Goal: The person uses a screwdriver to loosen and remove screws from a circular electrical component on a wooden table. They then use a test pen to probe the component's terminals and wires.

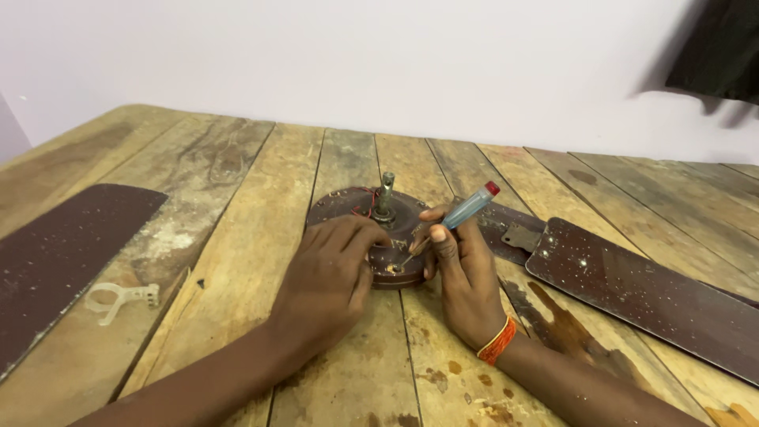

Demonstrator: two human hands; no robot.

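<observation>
A round brown fan motor (pixel 371 237) sits near the middle of a worn wooden table (pixel 237 205), with a short metal shaft (pixel 385 196) standing upright from its centre and thin red wires (pixel 365 207) curling beside the shaft. The left hand (pixel 328 277) lies flat over the near left part of the motor, fingers spread and pressing down on the housing rather than closed around anything. The right hand (pixel 458 273) grips a screwdriver (pixel 458 215) with a clear blue handle and a red cap; the tool leans up and to the right, and its tip meets the motor's front edge, probably at a screw, though the spot is too small to be sure. An orange band (pixel 496 341) circles the right wrist.

Just to the right of the motor lies a dark brown fan blade (pixel 648 292) with its metal bracket (pixel 522 236) toward the motor. Another brown blade (pixel 55 253) rests at the left edge of the table, and a small pale plastic clip (pixel 118 299) lies beside it, well apart from both hands.
</observation>
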